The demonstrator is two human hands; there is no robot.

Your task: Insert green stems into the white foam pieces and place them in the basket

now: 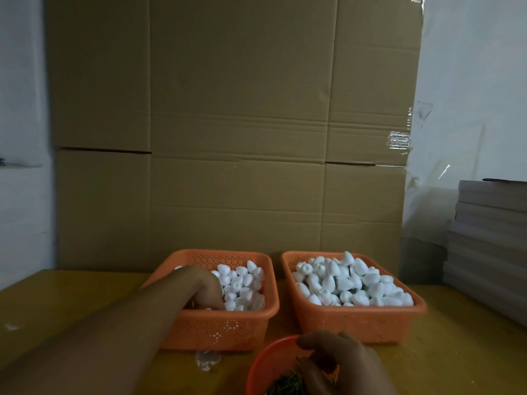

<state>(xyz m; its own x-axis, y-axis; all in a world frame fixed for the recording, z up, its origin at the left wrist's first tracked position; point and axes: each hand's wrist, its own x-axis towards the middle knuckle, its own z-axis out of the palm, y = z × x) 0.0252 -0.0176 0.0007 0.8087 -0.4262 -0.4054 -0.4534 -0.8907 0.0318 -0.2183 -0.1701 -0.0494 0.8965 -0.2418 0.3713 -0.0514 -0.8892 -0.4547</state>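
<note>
Head view: egg-shaped white foam pieces [353, 280] fill basket [356, 320].

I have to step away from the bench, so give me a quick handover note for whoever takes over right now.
Left hand: reaching into the left orange basket, fingers down among the loose white foam pieces; whether it has a grip on one cannot be seen.
Right hand: over the small orange bowl of green stems, fingers curled at the stems; grip unclear.
Right orange basket: heaped with foam pieces, dark stems showing between some.
Left to do: join a stem to a piece, drop it in the right basket, and repeat until the left basket is used up.
</note>
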